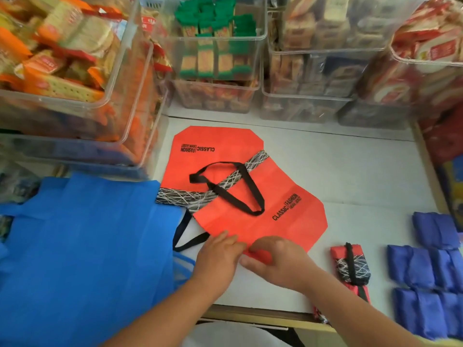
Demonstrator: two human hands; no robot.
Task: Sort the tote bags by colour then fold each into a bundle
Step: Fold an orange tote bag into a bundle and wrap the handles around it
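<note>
Orange-red fabric tote bag [240, 196] lay spread flat on the white tabletop [350, 171], reaching away from both your hands. Its corners looked folded in, and its black strap handles [240, 186] lay loose across the black-and-white patterned band. Your left hand [218, 249] rested with straight fingers on the bag's near edge, pressing it down. Your right hand [278, 259], just beside the left, had its fingers and thumb curled round a small turned-up fold of that same edge.

Sorting seemed largely settled. A pile of bright blue tote bags [87, 246] sat to the left of your left hand. One red bundle wrapped in its black strap [352, 267] lay to the right of your right hand, with dark blue folded bundles [426, 269] further right. Clear plastic bins [225, 39] of snack packets stood beyond the bag.

You appeared to be starting the first roll of this bag from its near edge. The next move likely called for both hands to take the fold and turn it away from you, tight and even. The handles would probably have to stay free of the roll, so that one could bind the bundle like the finished red one.
</note>
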